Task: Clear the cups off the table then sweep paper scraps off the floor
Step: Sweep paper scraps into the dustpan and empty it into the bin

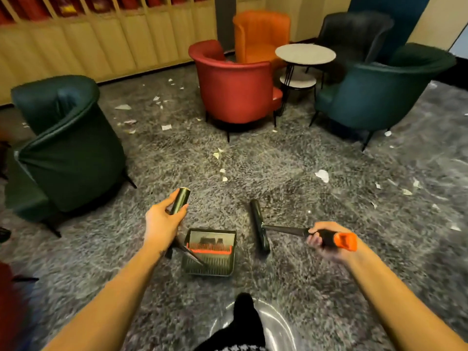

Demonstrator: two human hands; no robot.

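Grey floor [278,153] strewn with paper scraps [322,175] among 5 armchairs [235,92].

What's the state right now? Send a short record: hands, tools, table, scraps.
left hand: fingers grip the top of the dustpan handle
dustpan: tray sits on the floor, just ahead of the person
right hand: grips the orange-tipped handle of the broom
broom: head down at the floor, right of the dustpan
round table: no cups visible on top
paper scraps: scattered across the floor, unswept

Five armchairs [235,92], two tables [305,53], one dustpan [217,264]
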